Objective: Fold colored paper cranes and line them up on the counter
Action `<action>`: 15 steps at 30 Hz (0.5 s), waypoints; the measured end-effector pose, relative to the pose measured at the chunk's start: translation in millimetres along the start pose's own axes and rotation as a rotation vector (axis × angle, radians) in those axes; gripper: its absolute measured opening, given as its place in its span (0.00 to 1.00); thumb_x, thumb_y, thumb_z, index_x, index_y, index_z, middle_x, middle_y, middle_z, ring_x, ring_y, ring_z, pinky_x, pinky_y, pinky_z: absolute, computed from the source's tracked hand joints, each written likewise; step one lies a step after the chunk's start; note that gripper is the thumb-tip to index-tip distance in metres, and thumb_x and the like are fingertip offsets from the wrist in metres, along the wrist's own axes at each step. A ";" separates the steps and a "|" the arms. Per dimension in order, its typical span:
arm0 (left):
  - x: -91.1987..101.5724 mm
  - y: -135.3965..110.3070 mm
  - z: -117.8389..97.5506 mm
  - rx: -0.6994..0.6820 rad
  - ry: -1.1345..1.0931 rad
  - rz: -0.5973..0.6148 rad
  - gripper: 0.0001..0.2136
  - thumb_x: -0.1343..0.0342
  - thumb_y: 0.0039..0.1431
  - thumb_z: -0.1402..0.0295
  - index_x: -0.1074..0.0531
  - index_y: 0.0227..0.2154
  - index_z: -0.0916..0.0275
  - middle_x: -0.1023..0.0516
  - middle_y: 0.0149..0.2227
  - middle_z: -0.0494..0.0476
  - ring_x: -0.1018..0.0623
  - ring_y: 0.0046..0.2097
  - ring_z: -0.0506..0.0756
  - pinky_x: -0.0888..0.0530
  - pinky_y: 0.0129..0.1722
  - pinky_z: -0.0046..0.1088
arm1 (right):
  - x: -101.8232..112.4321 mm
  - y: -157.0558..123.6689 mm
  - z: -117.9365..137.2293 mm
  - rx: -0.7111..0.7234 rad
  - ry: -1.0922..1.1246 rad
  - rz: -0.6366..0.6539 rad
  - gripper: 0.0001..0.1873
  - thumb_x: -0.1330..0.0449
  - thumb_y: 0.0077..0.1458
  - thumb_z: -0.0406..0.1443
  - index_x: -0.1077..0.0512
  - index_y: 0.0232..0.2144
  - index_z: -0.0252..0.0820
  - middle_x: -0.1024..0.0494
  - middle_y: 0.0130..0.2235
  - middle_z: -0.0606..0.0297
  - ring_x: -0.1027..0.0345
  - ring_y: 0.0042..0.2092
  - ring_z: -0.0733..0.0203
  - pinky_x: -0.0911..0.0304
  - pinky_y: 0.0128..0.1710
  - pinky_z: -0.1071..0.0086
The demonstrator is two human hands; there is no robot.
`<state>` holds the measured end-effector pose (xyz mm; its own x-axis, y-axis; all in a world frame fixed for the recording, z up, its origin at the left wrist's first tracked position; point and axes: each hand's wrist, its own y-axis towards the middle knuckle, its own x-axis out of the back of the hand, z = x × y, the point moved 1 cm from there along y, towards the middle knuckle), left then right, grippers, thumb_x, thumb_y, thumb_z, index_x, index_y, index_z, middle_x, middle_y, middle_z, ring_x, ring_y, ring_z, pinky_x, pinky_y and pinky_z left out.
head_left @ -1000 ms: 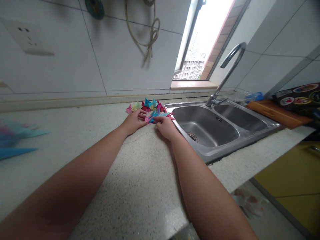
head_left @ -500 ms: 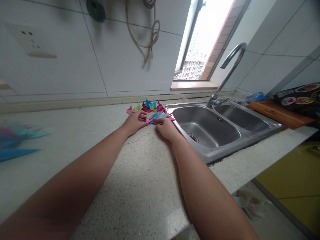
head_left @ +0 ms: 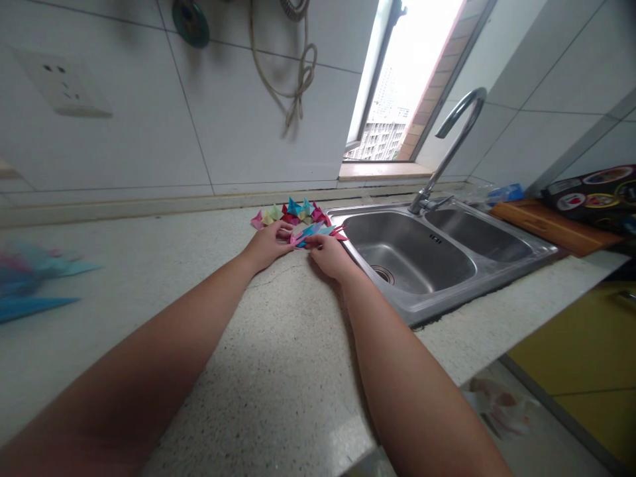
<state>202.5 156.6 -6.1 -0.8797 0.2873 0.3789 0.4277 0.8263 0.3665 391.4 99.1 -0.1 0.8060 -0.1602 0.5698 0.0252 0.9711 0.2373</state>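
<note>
Folded-paper origami cranes in pink, blue and red lie on the counter, in a front row beside the sink's left rim. My left hand is closed at the row's left end, its fingertips against a pink crane. My right hand pinches at the blue cranes in the row's middle, its thumb and fingers together. Just behind stands a second row of origami cranes in pink, yellow, red, blue and magenta. My fingers hide the lower parts of the front cranes.
A steel double sink with a curved faucet sits to the right. More folded paper, blurred, lies at the far left. A wooden board and a black patterned bag are beyond the sink. The tiled wall borders the counter.
The camera view has shifted very slightly. Both hands stay at the front row, and the cranes show no clear movement.
</note>
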 end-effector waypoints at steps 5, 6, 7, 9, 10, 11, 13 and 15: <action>2.1 -1.6 -4.2 -0.019 0.062 -0.004 0.25 0.31 0.45 0.62 0.30 0.47 0.61 0.20 0.41 0.60 0.21 0.45 0.60 0.24 0.47 0.41 | 9.4 -1.7 6.8 -0.008 -0.063 -0.147 0.10 0.45 0.47 0.29 0.27 0.33 0.42 0.22 0.32 0.67 0.29 0.35 0.62 0.35 0.39 0.69; 2.7 -2.1 -4.9 -0.021 0.066 -0.006 0.25 0.31 0.45 0.62 0.30 0.47 0.61 0.20 0.42 0.60 0.21 0.45 0.60 0.25 0.47 0.40 | 12.4 -2.3 8.5 -0.030 -0.088 -0.198 0.07 0.45 0.47 0.30 0.28 0.30 0.42 0.23 0.31 0.67 0.30 0.34 0.62 0.36 0.37 0.69; 3.3 -2.7 -5.3 -0.021 0.067 -0.009 0.25 0.31 0.45 0.62 0.30 0.47 0.61 0.20 0.42 0.60 0.21 0.45 0.60 0.25 0.46 0.40 | 15.7 -2.9 10.0 -0.056 -0.110 -0.248 0.04 0.44 0.47 0.32 0.29 0.28 0.43 0.24 0.29 0.68 0.31 0.33 0.61 0.37 0.36 0.69; 4.6 -3.6 -5.0 -0.008 0.062 -0.017 0.26 0.31 0.45 0.61 0.30 0.47 0.61 0.21 0.41 0.60 0.21 0.45 0.60 0.25 0.46 0.40 | 23.0 -4.2 11.7 -0.106 -0.134 -0.352 0.03 0.45 0.48 0.34 0.31 0.26 0.44 0.26 0.27 0.68 0.33 0.32 0.60 0.39 0.35 0.68; 5.2 -3.9 -4.2 0.002 0.060 -0.025 0.27 0.31 0.44 0.60 0.30 0.47 0.61 0.21 0.41 0.60 0.21 0.45 0.59 0.25 0.46 0.40 | 26.8 -4.8 11.7 -0.131 -0.133 -0.406 0.03 0.46 0.48 0.34 0.32 0.25 0.44 0.27 0.27 0.67 0.33 0.32 0.59 0.40 0.35 0.68; 5.9 -4.0 -3.1 0.012 0.054 -0.034 0.28 0.30 0.43 0.60 0.30 0.48 0.61 0.22 0.41 0.60 0.22 0.45 0.59 0.25 0.46 0.40 | 30.7 -5.3 11.0 -0.156 -0.126 -0.465 0.04 0.47 0.49 0.34 0.33 0.25 0.44 0.27 0.27 0.67 0.34 0.31 0.59 0.41 0.34 0.68; 7.2 -3.8 -0.3 0.031 0.029 -0.068 0.30 0.29 0.41 0.59 0.31 0.48 0.62 0.23 0.42 0.61 0.22 0.45 0.59 0.26 0.47 0.41 | 38.5 -5.9 8.1 -0.185 -0.093 -0.590 0.05 0.48 0.50 0.35 0.34 0.25 0.45 0.27 0.27 0.66 0.34 0.32 0.58 0.41 0.34 0.67; 8.3 -3.5 2.2 0.044 0.001 -0.119 0.31 0.29 0.41 0.58 0.31 0.49 0.63 0.24 0.45 0.63 0.24 0.46 0.59 0.26 0.47 0.40 | 45.7 -5.8 4.0 -0.189 -0.037 -0.708 0.05 0.49 0.52 0.35 0.34 0.27 0.44 0.28 0.28 0.65 0.34 0.32 0.58 0.41 0.35 0.67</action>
<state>193.2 157.1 -6.1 -0.9236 0.1851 0.3358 0.3103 0.8752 0.3712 425.6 85.4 27.8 0.5385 -0.7629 0.3577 0.6363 0.6465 0.4209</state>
